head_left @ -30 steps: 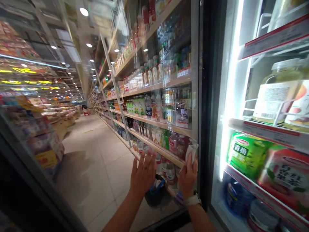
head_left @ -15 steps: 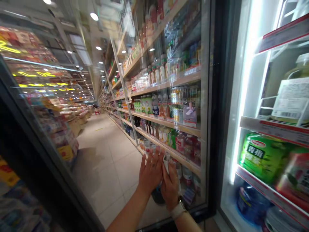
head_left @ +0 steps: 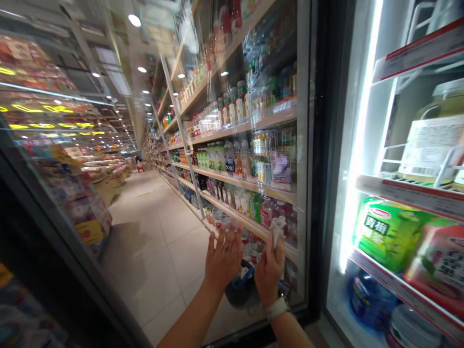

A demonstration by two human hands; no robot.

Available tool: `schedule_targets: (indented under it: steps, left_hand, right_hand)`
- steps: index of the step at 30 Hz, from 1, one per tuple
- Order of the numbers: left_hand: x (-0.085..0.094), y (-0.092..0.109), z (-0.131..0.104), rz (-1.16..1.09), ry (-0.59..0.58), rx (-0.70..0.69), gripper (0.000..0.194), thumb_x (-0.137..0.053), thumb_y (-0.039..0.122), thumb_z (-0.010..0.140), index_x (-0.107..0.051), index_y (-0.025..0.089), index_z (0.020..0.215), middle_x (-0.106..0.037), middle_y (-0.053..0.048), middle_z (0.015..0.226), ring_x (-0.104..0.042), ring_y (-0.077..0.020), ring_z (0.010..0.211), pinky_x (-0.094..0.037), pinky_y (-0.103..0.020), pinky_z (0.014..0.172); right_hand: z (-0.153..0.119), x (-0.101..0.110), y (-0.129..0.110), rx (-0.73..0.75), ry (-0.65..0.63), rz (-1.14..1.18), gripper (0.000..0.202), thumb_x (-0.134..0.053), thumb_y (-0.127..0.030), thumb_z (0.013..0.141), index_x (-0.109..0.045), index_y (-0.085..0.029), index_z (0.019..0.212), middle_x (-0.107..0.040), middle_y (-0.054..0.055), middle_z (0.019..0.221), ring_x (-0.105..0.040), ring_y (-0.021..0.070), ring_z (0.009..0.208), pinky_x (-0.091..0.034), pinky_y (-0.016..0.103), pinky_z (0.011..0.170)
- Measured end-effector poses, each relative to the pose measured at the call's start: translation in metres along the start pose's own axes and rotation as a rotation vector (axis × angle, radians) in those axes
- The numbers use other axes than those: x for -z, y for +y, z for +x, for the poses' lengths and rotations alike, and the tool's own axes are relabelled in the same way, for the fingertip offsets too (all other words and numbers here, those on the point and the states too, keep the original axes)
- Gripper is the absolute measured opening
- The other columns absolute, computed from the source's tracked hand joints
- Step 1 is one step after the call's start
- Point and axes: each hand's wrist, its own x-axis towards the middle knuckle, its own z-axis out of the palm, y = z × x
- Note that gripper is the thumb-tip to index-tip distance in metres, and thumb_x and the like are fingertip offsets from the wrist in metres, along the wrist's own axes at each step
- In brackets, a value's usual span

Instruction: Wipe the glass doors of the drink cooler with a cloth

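Observation:
My left hand [head_left: 224, 256] lies flat against the glass door [head_left: 192, 270], its fingers spread and holding nothing. To its right, my right hand [head_left: 270, 268] presses a crumpled whitish cloth [head_left: 277, 229] to the same pane, with the fingers closed over it. Part of the cloth sticks out above the fingertips. A watch with a pale band [head_left: 278, 307] circles the right wrist. Seen through the glass between the hands is a dark bucket [head_left: 235, 296] with something blue at its rim.
At right stands the lit fridge, with a green drink pack [head_left: 384, 232], a red pack [head_left: 437, 266] and a large bottle [head_left: 427, 145] on its shelves. The dark door frame [head_left: 313, 193] runs beside it. Beyond the glass are shelves of bottles [head_left: 232, 159] and a tiled aisle [head_left: 145, 217].
My right hand has moved right with the cloth, away from the left hand, uncovering more of the bucket. My left hand stays nearly in place. The view has shifted slightly.

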Motion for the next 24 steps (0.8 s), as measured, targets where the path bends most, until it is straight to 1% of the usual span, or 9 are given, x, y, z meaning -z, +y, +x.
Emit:
schedule_targets:
  steps: [4, 8, 10, 13, 16, 18, 20, 22, 24]
  left_hand:
    - [0.001, -0.002, -0.002, 0.01, -0.009, -0.019, 0.062, -0.043, 0.026, 0.095, -0.022, 0.017, 0.153, -0.032, -0.006, 0.155, -0.014, -0.0201, 0.15, -0.01, -0.042, 0.124]
    - [0.001, -0.003, -0.002, 0.001, -0.005, -0.023, 0.063, -0.043, 0.026, 0.095, -0.022, 0.017, 0.153, -0.026, -0.005, 0.157, -0.013, -0.0206, 0.15, -0.009, -0.041, 0.124]
    - [0.002, -0.003, -0.001, -0.01, -0.001, -0.019, 0.063, -0.045, 0.027, 0.094, -0.023, 0.018, 0.153, -0.026, -0.005, 0.157, -0.013, -0.0208, 0.15, -0.008, -0.041, 0.124]
    - [0.002, -0.002, 0.001, -0.035, 0.006, -0.006, 0.064, -0.047, 0.027, 0.094, -0.024, 0.019, 0.153, -0.031, -0.005, 0.155, -0.014, -0.0201, 0.15, -0.008, -0.04, 0.124]
    - [0.001, -0.001, 0.001, -0.035, 0.012, 0.01, 0.064, -0.049, 0.028, 0.093, -0.026, 0.019, 0.152, -0.038, -0.005, 0.152, -0.015, -0.0195, 0.149, -0.009, -0.04, 0.124]
    - [0.0, 0.0, 0.0, -0.033, 0.007, 0.013, 0.064, -0.05, 0.028, 0.093, -0.026, 0.019, 0.152, -0.039, -0.006, 0.151, -0.016, -0.0198, 0.149, -0.009, -0.04, 0.124]
    - [-0.001, 0.0, -0.001, -0.033, -0.002, 0.011, 0.064, -0.05, 0.029, 0.093, -0.026, 0.019, 0.152, -0.039, -0.006, 0.151, -0.016, -0.0202, 0.149, -0.01, -0.041, 0.124]
    - [-0.002, -0.001, -0.002, -0.027, -0.003, 0.008, 0.064, -0.05, 0.03, 0.093, -0.027, 0.019, 0.152, -0.039, -0.006, 0.151, -0.016, -0.0203, 0.149, -0.01, -0.041, 0.124]
    - [-0.002, -0.001, -0.003, -0.02, 0.004, 0.001, 0.064, -0.049, 0.03, 0.094, -0.026, 0.018, 0.152, -0.038, -0.006, 0.152, -0.015, -0.0203, 0.149, -0.01, -0.042, 0.124]
  right_hand:
    - [-0.029, -0.012, -0.033, 0.255, -0.102, 0.076, 0.058, -0.037, -0.019, 0.097, -0.026, -0.029, 0.154, -0.051, 0.01, 0.145, -0.048, 0.0261, 0.134, -0.046, 0.047, 0.106]
    - [-0.017, -0.007, -0.019, 0.352, -0.101, 0.075, 0.063, -0.037, -0.009, 0.094, -0.029, -0.033, 0.152, -0.056, 0.006, 0.141, -0.05, 0.0211, 0.132, -0.046, 0.042, 0.107]
    - [-0.002, 0.0, 0.0, 0.299, -0.071, 0.04, 0.064, -0.035, -0.008, 0.094, -0.028, -0.034, 0.152, -0.049, 0.006, 0.147, -0.044, 0.0221, 0.137, -0.043, 0.045, 0.11]
    - [0.021, 0.012, 0.032, 0.094, 0.025, -0.009, 0.058, -0.032, -0.014, 0.096, -0.029, -0.028, 0.152, -0.037, 0.011, 0.155, -0.035, 0.0276, 0.143, -0.038, 0.054, 0.112]
    - [0.031, 0.019, 0.048, -0.058, 0.101, -0.017, 0.054, -0.031, -0.019, 0.098, -0.033, -0.024, 0.151, -0.036, 0.015, 0.154, -0.036, 0.0306, 0.142, -0.037, 0.058, 0.111]
    - [0.026, 0.016, 0.042, -0.105, 0.109, -0.015, 0.054, -0.031, -0.02, 0.098, -0.031, -0.023, 0.152, -0.034, 0.015, 0.155, -0.034, 0.0314, 0.143, -0.036, 0.059, 0.111]
    - [0.012, 0.009, 0.026, -0.104, 0.067, -0.008, 0.055, -0.031, -0.02, 0.098, -0.027, -0.025, 0.153, -0.03, 0.014, 0.158, -0.03, 0.0316, 0.145, -0.036, 0.06, 0.112]
    - [-0.007, -0.001, 0.004, -0.025, -0.004, 0.017, 0.057, -0.032, -0.019, 0.098, -0.025, -0.027, 0.154, -0.031, 0.013, 0.158, -0.03, 0.031, 0.145, -0.038, 0.058, 0.11]
    - [-0.025, -0.01, -0.015, 0.111, -0.058, 0.049, 0.057, -0.034, -0.018, 0.098, -0.027, -0.029, 0.153, -0.04, 0.011, 0.153, -0.036, 0.0296, 0.142, -0.043, 0.055, 0.108]
